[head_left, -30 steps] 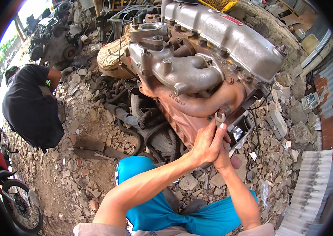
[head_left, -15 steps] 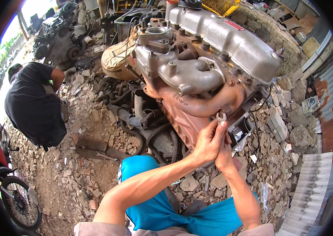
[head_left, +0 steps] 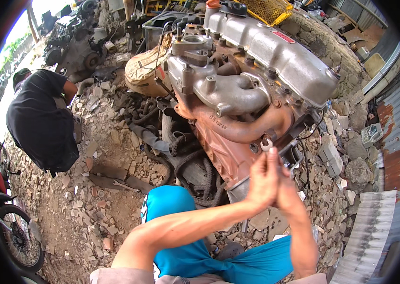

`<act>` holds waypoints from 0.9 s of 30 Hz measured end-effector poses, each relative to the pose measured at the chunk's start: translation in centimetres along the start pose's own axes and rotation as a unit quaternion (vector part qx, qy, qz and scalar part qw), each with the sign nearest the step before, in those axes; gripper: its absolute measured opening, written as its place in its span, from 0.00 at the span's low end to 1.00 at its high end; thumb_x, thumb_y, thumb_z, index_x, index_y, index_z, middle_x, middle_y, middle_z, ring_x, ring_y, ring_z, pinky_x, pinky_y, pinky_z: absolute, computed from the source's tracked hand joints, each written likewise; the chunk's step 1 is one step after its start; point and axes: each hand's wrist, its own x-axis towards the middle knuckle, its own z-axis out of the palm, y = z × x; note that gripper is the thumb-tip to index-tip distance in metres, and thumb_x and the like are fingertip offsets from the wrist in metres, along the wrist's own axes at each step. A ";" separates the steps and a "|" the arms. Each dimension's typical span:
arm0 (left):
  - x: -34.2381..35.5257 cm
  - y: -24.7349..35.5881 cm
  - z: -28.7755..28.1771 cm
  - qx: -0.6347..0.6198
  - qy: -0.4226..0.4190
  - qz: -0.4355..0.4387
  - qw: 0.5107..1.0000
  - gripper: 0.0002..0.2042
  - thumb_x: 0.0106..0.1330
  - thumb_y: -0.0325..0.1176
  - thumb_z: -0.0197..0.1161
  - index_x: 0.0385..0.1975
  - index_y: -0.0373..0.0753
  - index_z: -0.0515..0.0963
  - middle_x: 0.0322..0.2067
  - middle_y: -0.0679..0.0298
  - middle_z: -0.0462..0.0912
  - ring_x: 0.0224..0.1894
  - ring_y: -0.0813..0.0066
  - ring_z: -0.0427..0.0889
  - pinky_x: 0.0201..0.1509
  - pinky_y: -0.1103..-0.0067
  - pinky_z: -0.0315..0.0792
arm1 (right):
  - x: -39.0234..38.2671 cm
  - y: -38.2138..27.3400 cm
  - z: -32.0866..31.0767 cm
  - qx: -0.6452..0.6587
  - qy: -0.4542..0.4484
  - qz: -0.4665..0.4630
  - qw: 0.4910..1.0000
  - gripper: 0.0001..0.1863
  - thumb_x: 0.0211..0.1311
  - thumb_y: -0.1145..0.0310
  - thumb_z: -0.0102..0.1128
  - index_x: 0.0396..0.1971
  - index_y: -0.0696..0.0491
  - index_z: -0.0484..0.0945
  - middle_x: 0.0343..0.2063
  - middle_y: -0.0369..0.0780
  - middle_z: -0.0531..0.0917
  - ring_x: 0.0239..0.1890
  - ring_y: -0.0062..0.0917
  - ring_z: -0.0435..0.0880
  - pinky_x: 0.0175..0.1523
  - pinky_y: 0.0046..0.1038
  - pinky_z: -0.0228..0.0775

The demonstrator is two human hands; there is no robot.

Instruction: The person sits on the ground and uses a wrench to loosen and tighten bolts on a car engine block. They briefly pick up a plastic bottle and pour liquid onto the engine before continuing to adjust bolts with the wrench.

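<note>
The open jaw of a silver wrench [head_left: 267, 144] shows just past my fingertips, against the lower end of the rusty exhaust manifold [head_left: 256, 131] on an engine block. My left hand [head_left: 263, 182] and my right hand [head_left: 289, 188] press together, palm to palm, around the wrench's handle, most of which they hide. Both hands are slightly blurred, and the right fingers lie largely behind the left. Above the exhaust pipe sits a grey intake manifold [head_left: 240, 94]. A long silver valve cover [head_left: 275, 47] tops the engine.
Rubble covers the ground around the engine. Dark hoses and ropes [head_left: 204, 175] lie left of it, beside a tan sack [head_left: 145, 71]. Another wrench [head_left: 126, 186] rests on a flat strip. A person in black [head_left: 41, 120] crouches at left, near a motorcycle [head_left: 17, 232]. Corrugated sheets [head_left: 370, 232] stand right.
My hands have drawn back and down a little from the engine, now more upright and pressed flat together. The wrench jaw stays by the exhaust manifold's end. The view has shifted slightly.
</note>
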 end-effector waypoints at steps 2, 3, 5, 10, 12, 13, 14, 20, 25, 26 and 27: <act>-2.2 0.6 5.2 -0.047 -0.046 -0.027 0.997 0.20 0.75 0.49 0.45 0.33 0.37 0.70 0.21 0.64 0.77 0.24 0.80 0.75 0.30 0.79 0.72 | -3.3 -1.7 -4.2 0.088 0.033 0.133 0.987 0.32 0.71 0.44 0.41 0.58 0.58 0.66 0.45 0.41 0.76 0.42 0.24 0.76 0.42 0.25 0.72; -3.1 -0.3 6.6 -0.053 -0.059 -0.044 0.996 0.19 0.76 0.47 0.44 0.33 0.37 0.70 0.22 0.64 0.78 0.26 0.80 0.77 0.32 0.80 0.73 | -4.6 -3.0 -5.6 0.119 0.056 0.170 0.977 0.32 0.70 0.42 0.43 0.55 0.58 0.70 0.40 0.38 0.79 0.36 0.20 0.80 0.35 0.23 0.75; -5.0 -1.0 7.4 -0.003 -0.100 -0.066 0.993 0.19 0.76 0.47 0.43 0.36 0.36 0.71 0.25 0.62 0.81 0.30 0.78 0.81 0.36 0.79 0.76 | -6.6 -4.0 -6.0 0.145 0.108 0.163 0.970 0.32 0.71 0.41 0.42 0.54 0.57 0.71 0.38 0.38 0.79 0.36 0.19 0.80 0.34 0.21 0.74; -4.2 -2.2 3.8 0.165 -0.187 -0.058 0.967 0.21 0.76 0.47 0.43 0.40 0.32 0.73 0.31 0.59 0.83 0.35 0.76 0.82 0.41 0.77 0.76 | -7.5 1.5 -6.7 0.156 0.079 0.187 0.967 0.26 0.73 0.43 0.37 0.40 0.52 0.72 0.19 0.31 0.72 0.14 0.15 0.68 0.17 0.21 0.58; -3.0 -1.6 1.8 0.211 -0.187 -0.039 0.959 0.20 0.75 0.46 0.46 0.42 0.32 0.74 0.33 0.59 0.83 0.38 0.77 0.81 0.42 0.77 0.75 | -6.7 0.9 -5.0 0.215 0.025 0.183 0.959 0.27 0.73 0.42 0.36 0.28 0.50 0.69 0.10 0.28 0.61 0.09 0.14 0.57 0.15 0.21 0.51; -2.2 -1.2 0.9 0.293 -0.196 -0.046 0.935 0.20 0.74 0.46 0.49 0.43 0.32 0.74 0.35 0.60 0.82 0.39 0.78 0.79 0.43 0.78 0.75 | -6.3 1.4 -4.4 0.226 0.015 0.175 0.958 0.27 0.72 0.41 0.36 0.27 0.50 0.69 0.10 0.28 0.61 0.09 0.14 0.57 0.15 0.21 0.50; -1.8 0.0 0.4 0.293 -0.182 -0.045 0.937 0.20 0.74 0.47 0.49 0.43 0.32 0.74 0.35 0.59 0.82 0.38 0.77 0.80 0.44 0.77 0.74 | -5.7 2.1 -3.7 0.240 0.005 0.168 0.956 0.27 0.72 0.40 0.36 0.26 0.50 0.68 0.09 0.28 0.60 0.09 0.14 0.56 0.15 0.21 0.49; 0.6 1.7 -2.6 0.093 -0.050 -0.006 0.994 0.14 0.71 0.37 0.57 0.47 0.33 0.73 0.40 0.60 0.83 0.39 0.79 0.80 0.44 0.81 0.75 | -3.9 3.5 -0.3 0.237 0.109 0.106 0.959 0.34 0.69 0.36 0.37 0.19 0.53 0.68 0.10 0.30 0.63 0.11 0.14 0.59 0.17 0.20 0.50; 1.0 3.9 -3.3 0.024 -0.045 -0.066 0.996 0.15 0.72 0.35 0.56 0.51 0.32 0.73 0.45 0.58 0.82 0.41 0.76 0.81 0.45 0.80 0.76 | -2.3 5.1 1.0 0.168 0.132 0.080 0.974 0.36 0.70 0.37 0.37 0.19 0.57 0.71 0.11 0.32 0.66 0.12 0.15 0.63 0.19 0.20 0.53; 0.9 4.3 -3.4 0.019 -0.046 -0.081 0.996 0.15 0.72 0.34 0.56 0.52 0.32 0.72 0.46 0.58 0.82 0.41 0.75 0.81 0.45 0.80 0.77 | -1.8 5.1 1.1 0.168 0.142 0.082 0.972 0.36 0.70 0.37 0.37 0.18 0.57 0.71 0.11 0.32 0.66 0.12 0.15 0.63 0.19 0.20 0.53; 0.8 4.3 -3.8 0.009 -0.042 -0.085 0.995 0.15 0.72 0.33 0.56 0.53 0.31 0.72 0.48 0.57 0.81 0.43 0.73 0.81 0.46 0.79 0.77 | -1.3 4.9 1.2 0.168 0.151 0.084 0.971 0.36 0.70 0.37 0.37 0.18 0.57 0.71 0.11 0.32 0.66 0.12 0.15 0.63 0.19 0.20 0.53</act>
